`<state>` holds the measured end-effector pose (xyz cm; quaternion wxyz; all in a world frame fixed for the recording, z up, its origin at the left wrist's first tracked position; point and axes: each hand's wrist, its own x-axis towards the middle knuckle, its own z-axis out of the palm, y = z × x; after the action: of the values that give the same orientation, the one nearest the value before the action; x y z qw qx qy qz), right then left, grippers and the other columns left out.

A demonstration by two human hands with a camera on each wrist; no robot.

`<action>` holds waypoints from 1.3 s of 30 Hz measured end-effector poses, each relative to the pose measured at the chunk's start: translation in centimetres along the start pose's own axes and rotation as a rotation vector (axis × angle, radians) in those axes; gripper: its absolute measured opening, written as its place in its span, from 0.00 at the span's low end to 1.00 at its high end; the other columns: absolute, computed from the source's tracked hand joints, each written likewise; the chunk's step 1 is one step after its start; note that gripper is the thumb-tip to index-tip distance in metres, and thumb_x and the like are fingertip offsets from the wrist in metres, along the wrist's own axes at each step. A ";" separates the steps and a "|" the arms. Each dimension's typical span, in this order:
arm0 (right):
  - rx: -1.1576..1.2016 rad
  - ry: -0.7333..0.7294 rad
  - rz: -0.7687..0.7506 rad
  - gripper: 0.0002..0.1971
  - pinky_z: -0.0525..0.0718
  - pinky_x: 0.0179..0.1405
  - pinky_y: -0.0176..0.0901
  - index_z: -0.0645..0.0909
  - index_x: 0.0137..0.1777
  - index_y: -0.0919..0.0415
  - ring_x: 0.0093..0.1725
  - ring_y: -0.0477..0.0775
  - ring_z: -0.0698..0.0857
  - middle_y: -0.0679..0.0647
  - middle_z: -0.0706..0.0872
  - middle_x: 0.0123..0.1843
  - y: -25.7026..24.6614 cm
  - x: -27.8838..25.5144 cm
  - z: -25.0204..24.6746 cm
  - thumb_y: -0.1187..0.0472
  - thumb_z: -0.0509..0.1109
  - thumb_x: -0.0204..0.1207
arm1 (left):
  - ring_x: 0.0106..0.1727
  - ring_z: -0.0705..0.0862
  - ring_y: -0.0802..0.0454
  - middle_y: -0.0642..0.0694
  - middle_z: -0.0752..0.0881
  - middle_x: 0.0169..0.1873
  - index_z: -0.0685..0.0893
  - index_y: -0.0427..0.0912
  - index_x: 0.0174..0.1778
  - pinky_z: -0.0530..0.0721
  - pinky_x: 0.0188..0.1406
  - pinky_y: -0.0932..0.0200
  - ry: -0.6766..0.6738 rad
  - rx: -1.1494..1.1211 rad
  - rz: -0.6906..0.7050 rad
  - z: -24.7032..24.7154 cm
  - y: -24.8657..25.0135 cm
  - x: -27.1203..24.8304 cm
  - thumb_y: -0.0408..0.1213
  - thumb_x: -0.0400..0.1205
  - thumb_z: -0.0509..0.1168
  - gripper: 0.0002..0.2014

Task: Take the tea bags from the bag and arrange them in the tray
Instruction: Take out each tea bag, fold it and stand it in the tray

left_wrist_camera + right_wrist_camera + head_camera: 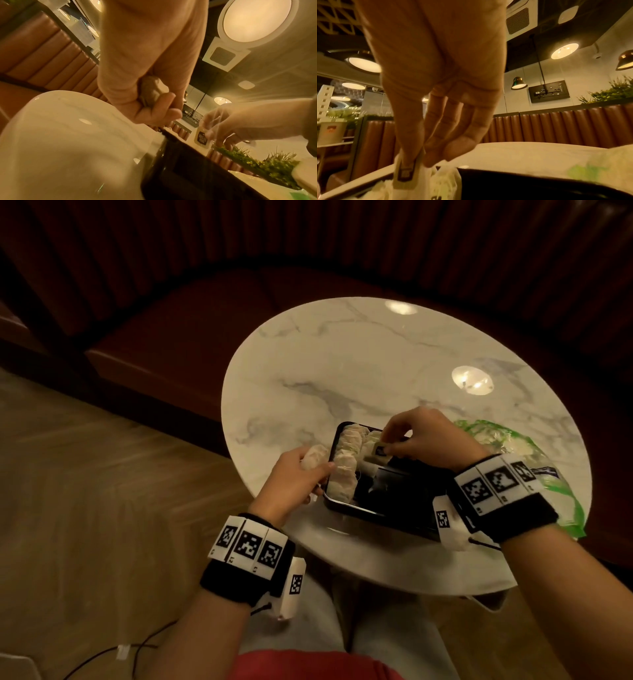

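Observation:
A black tray [397, 505] sits on the round marble table [376, 364], with several white tea bags [344, 470] lined up along its left side. My left hand [301, 470] hovers at the tray's left rim and grips a bundle of tea bags [313, 457], seen in the left wrist view as a pale wad [151, 90] inside curled fingers. My right hand [411, 436] is over the tray's far part, pinching a tea bag by its dark-printed paper tag [379, 450]; the tag [405, 174] hangs below the fingers [453, 147]. The green-and-clear plastic bag [513, 446] lies right of the tray.
A brown padded booth bench [205, 320] curves round the far side of the table. Wood floor lies to the left, with a black cable [113, 652] on it. My knees [342, 621] are under the table's near edge.

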<state>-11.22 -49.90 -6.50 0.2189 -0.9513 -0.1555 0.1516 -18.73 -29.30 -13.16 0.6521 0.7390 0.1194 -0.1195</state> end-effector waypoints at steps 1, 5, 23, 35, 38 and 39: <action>-0.036 -0.013 0.015 0.04 0.81 0.41 0.34 0.89 0.45 0.58 0.44 0.50 0.86 0.53 0.90 0.42 0.1 0.4 0.3 0.65 0.78 0.71 | 0.23 0.81 0.61 0.50 0.85 0.31 0.82 0.49 0.48 0.74 0.23 0.64 -0.001 0.007 -0.012 0.0 -0.3 0.1 0.38 0.82 0.70 0.03; -0.088 -0.026 0.087 0.05 0.72 0.32 0.23 0.89 0.45 0.62 0.40 0.46 0.81 0.53 0.87 0.41 0.3 1.5 1.5 0.66 0.79 0.70 | 0.24 0.79 0.59 0.48 0.84 0.31 0.82 0.48 0.49 0.73 0.20 0.66 -0.015 0.015 -0.032 -0.1 -0.9 0.3 0.35 0.81 0.70 0.05; 0.069 0.040 0.138 0.03 0.72 0.24 0.17 0.87 0.44 0.64 0.33 0.40 0.83 0.54 0.87 0.38 0.9 0.7 1.8 0.69 0.77 0.71 | 0.26 0.78 0.55 0.47 0.83 0.32 0.83 0.44 0.47 0.72 0.18 0.71 -0.039 0.146 -0.027 0.1 -1.4 0.9 0.35 0.82 0.70 0.02; -0.211 -0.458 0.164 0.15 0.86 0.57 0.44 0.86 0.62 0.47 0.44 0.46 0.87 0.44 0.89 0.46 0.8 0.9 3.7 0.60 0.74 0.76 | 0.26 0.78 0.52 0.45 0.82 0.33 0.83 0.40 0.46 0.70 0.16 0.73 -0.046 0.197 0.004 0.0 -1.5 1.0 0.34 0.82 0.69 0.02; -0.166 -0.405 0.154 0.15 0.84 0.55 0.41 0.86 0.62 0.48 0.41 0.42 0.85 0.39 0.86 0.41 1.0 1.0 3.6 0.60 0.75 0.75 | 0.26 0.78 0.53 0.44 0.82 0.34 0.83 0.40 0.47 0.69 0.16 0.73 -0.048 0.195 0.001 -0.1 -1.5 1.0 0.35 0.83 0.69 0.02; -0.162 -0.408 0.155 0.15 0.83 0.55 0.40 0.86 0.62 0.49 0.42 0.42 0.85 0.40 0.86 0.43 1.0 0.9 3.6 0.60 0.75 0.75 | 0.27 0.78 0.53 0.45 0.82 0.34 0.83 0.40 0.47 0.70 0.16 0.73 -0.051 0.196 0.001 -0.1 -1.5 1.0 0.35 0.83 0.69 0.02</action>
<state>-11.43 -49.12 -10.28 0.0937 -0.9244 -0.1345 0.3443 -18.28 -29.03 -14.88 0.5797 0.7960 0.0903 -0.1491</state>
